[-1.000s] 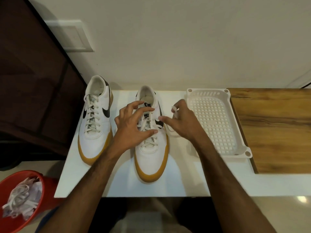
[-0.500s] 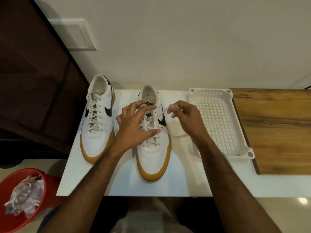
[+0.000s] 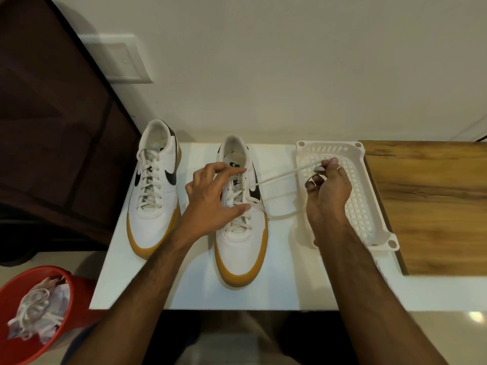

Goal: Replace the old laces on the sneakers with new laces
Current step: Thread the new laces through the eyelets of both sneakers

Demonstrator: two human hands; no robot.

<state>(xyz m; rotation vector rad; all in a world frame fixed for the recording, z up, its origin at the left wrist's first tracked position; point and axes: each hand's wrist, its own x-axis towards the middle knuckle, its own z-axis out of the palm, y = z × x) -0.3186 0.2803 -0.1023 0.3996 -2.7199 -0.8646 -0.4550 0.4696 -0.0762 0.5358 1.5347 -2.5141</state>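
Observation:
Two white sneakers with tan soles stand on the white table (image 3: 168, 291). The left sneaker (image 3: 155, 185) is fully laced. My left hand (image 3: 213, 198) rests over the right sneaker (image 3: 238, 233), fingers spread across its lacing and tongue. My right hand (image 3: 328, 188) pinches the end of a white lace (image 3: 279, 176) above the tray, and the lace runs taut from an upper eyelet. A slack loop of the same lace lies on the table to the right of the shoe.
A white perforated plastic tray (image 3: 374, 214) lies right of the shoes, beside a wooden board (image 3: 432, 206). On the floor at lower left a red bucket (image 3: 39, 312) holds crumpled white laces. A dark cabinet stands at the left, a wall behind.
My right hand has drawn the lace end out to the right, from beside the shoe to over the tray, pulling the lace taut. My left hand stays on the shoe.

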